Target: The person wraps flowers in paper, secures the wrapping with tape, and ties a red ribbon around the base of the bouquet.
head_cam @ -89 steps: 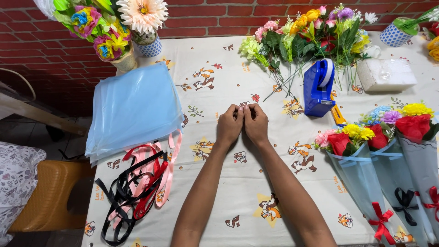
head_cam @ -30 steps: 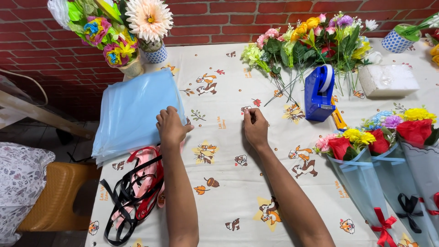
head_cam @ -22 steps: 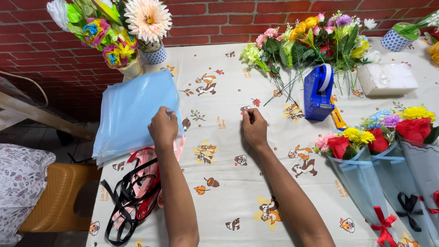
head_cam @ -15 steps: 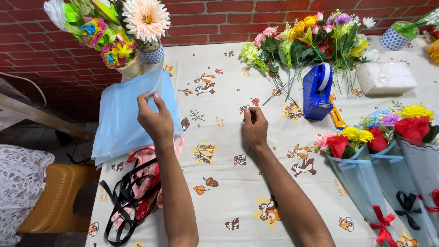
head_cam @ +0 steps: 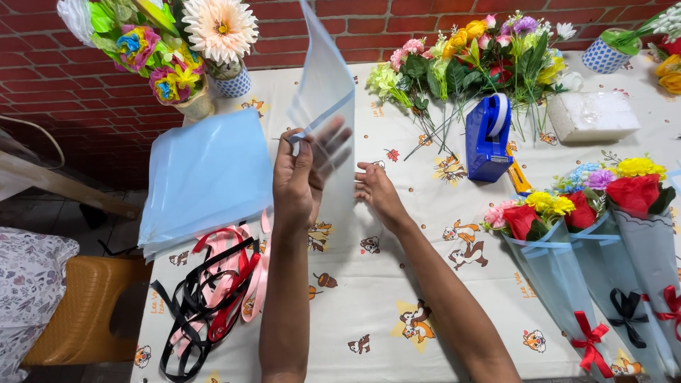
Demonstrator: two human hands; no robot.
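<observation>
My left hand pinches a translucent pale blue wrapping sheet and holds it upright above the table; its fingers show through the film. The sheet rises toward the top of the view. My right hand rests low on the patterned tablecloth, fingers loosely curled beside the sheet's lower edge; whether a small item sits in its fingertips I cannot tell. A stack of the same blue sheets lies to the left of my left hand.
Red, pink and black ribbons lie at the front left. A blue tape dispenser, loose artificial flowers and a white foam block are behind. Wrapped bouquets lie at the right. A flower vase stands back left; a yellow chair sits beside the table.
My hands parted; my left hand went to the sheet stack, took one sheet and lifted it upright toward the middle. My right hand stayed on the cloth.
</observation>
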